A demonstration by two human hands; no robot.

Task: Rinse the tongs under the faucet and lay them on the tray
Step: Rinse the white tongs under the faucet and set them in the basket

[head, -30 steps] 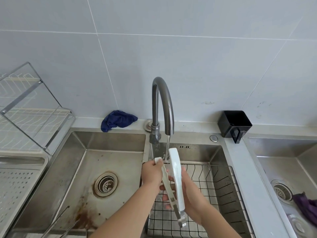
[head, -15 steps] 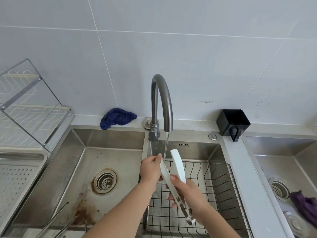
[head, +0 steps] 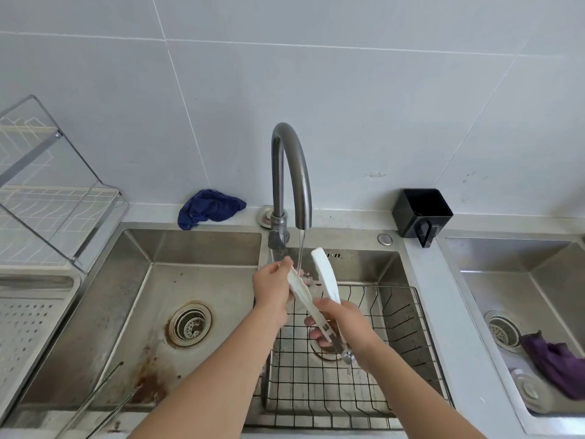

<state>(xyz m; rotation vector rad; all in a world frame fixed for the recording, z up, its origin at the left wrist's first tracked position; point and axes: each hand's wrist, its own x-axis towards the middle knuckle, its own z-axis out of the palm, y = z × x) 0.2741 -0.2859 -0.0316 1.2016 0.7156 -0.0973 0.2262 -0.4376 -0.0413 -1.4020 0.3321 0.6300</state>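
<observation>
White tongs (head: 326,277) with a metal hinge end are held tips-up under the curved grey faucet (head: 289,172). Water runs from the spout onto the left arm of the tongs. My left hand (head: 272,286) grips that left arm near its tip. My right hand (head: 342,324) grips the tongs lower down, near the hinge. Both hands are over the wire basket (head: 395,327) in the middle sink basin. A perforated white tray (head: 25,324) lies at the far left beside the sink.
A left basin (head: 152,296) with a rusty drain sits beside the middle one. A dish rack (head: 47,191) stands at the left, a blue cloth (head: 209,207) behind the basin, a black cup (head: 421,213) to the right. A right-hand sink (head: 506,280) holds a purple cloth (head: 554,362).
The tongs have spread a little wider and the water now strikes the left arm. My left hand has slid up along that arm.
</observation>
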